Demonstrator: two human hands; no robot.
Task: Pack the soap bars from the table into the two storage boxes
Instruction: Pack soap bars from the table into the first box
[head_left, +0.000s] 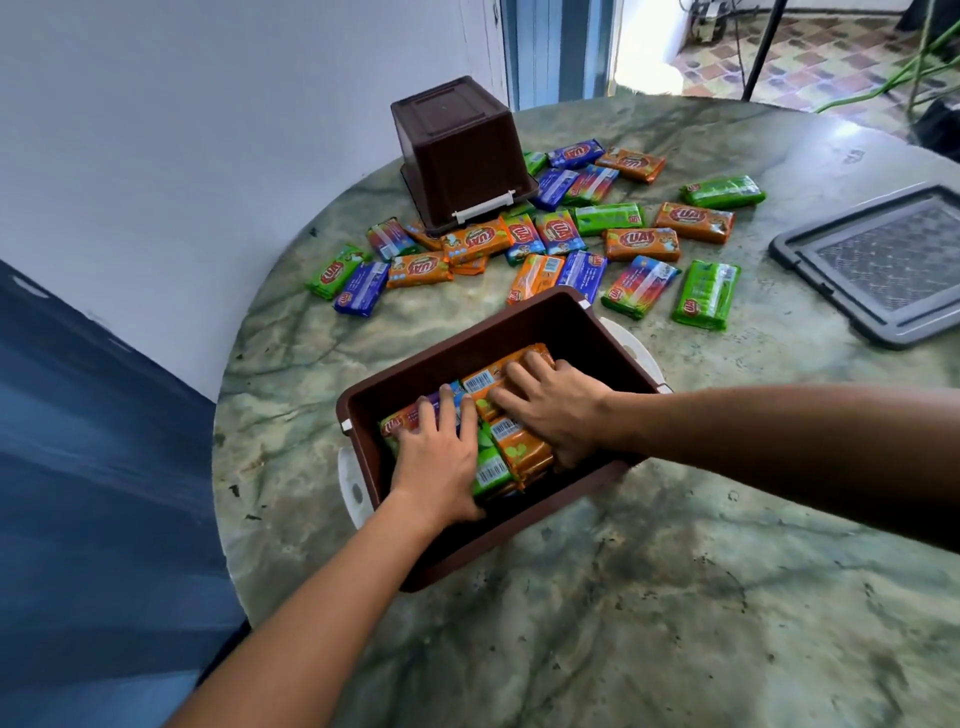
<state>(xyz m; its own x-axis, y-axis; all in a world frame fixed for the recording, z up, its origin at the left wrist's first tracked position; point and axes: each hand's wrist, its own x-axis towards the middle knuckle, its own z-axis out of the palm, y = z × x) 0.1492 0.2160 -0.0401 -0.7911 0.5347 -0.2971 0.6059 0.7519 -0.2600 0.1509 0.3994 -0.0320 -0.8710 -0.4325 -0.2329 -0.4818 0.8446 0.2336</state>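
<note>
While 2 hands (441, 452) press soap bars (511, 441), 2 brown boxes (519, 322), 1 grey lid (883, 260)

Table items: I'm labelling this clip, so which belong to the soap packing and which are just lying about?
Job:
open brown box
upturned brown box
loose soap bars
packed soap bars
left hand
right hand

Lying about:
grey lid
green hose
</note>
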